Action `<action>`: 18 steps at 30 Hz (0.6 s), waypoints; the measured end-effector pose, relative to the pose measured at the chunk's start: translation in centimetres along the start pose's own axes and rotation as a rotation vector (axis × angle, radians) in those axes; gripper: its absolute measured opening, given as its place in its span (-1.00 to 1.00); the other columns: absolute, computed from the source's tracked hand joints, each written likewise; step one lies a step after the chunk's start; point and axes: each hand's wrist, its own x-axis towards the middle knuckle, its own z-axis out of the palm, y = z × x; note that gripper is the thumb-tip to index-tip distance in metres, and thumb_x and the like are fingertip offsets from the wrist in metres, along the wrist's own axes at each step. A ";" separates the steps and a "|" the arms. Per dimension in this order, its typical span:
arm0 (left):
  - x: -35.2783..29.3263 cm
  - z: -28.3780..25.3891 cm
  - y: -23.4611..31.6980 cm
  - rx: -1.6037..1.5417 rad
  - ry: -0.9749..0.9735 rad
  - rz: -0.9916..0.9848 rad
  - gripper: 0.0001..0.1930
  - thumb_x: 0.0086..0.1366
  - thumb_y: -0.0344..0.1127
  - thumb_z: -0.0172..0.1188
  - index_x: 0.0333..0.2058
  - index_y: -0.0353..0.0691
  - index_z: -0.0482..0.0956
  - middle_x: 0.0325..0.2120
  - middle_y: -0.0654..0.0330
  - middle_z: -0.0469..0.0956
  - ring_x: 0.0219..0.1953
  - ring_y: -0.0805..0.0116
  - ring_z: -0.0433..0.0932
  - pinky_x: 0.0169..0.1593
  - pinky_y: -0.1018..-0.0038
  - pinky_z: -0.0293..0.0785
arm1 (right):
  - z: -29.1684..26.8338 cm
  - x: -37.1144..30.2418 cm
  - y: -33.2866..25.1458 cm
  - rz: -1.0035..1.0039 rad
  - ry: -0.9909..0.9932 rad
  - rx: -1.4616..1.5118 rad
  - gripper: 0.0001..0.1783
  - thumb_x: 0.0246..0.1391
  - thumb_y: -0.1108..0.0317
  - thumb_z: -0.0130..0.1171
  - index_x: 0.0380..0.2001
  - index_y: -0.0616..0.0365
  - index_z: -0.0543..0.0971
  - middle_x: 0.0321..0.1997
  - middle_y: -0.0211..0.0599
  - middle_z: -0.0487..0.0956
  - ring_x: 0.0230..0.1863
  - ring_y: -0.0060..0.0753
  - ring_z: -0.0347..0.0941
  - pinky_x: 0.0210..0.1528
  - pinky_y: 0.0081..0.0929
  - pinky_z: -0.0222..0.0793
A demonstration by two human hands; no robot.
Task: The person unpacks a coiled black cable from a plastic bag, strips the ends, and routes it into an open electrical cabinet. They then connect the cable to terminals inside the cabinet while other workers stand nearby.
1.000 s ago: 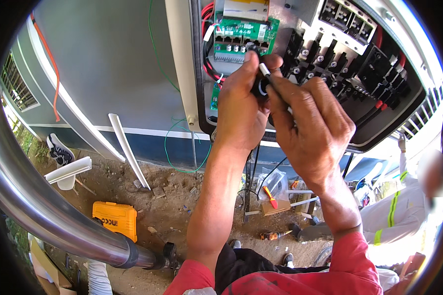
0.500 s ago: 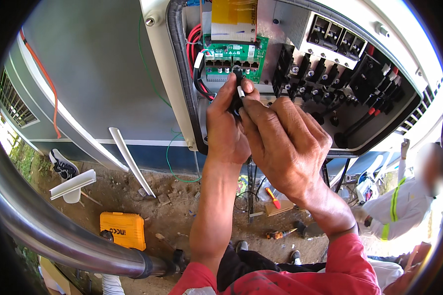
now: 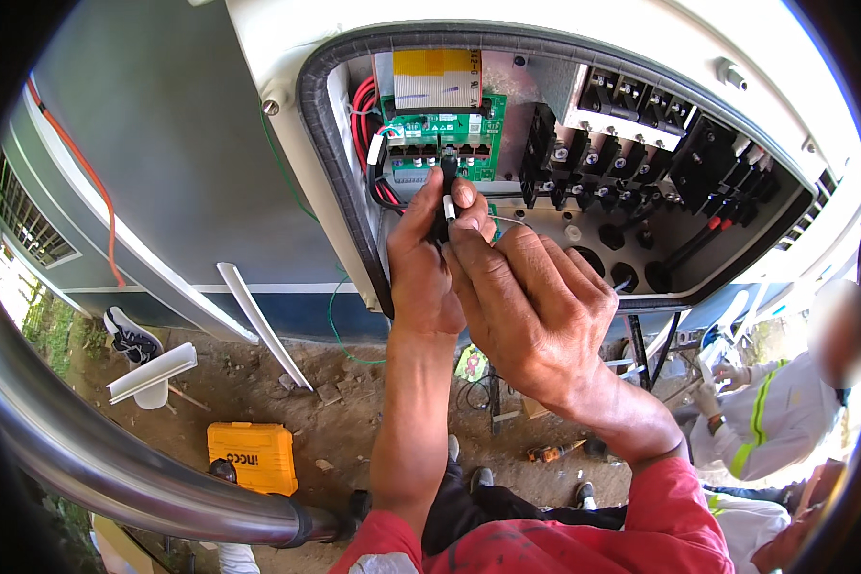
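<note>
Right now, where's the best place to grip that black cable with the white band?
I'd probably pinch the black cable by its sides, just above the white band, coming from below: it's slim, and its upper end points toward the sockets on the green board.

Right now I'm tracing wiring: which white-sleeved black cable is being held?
The central cable, held at the green board by the left hand and right hand; the other cable shows farther left, held by neither.
</note>
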 end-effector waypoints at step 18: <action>0.3 1.5 0.0 -0.071 0.143 -0.040 -0.58 0.72 0.03 -0.08 -0.26 -0.11 0.51 -0.50 0.39 0.34 -0.47 0.53 0.21 -0.34 0.53 0.15 | -0.5 1.2 0.6 0.062 -0.073 -0.014 -0.61 0.00 0.42 0.51 -0.04 0.08 0.76 -0.42 -0.50 0.45 -0.47 -0.50 0.47 -0.47 -0.43 0.30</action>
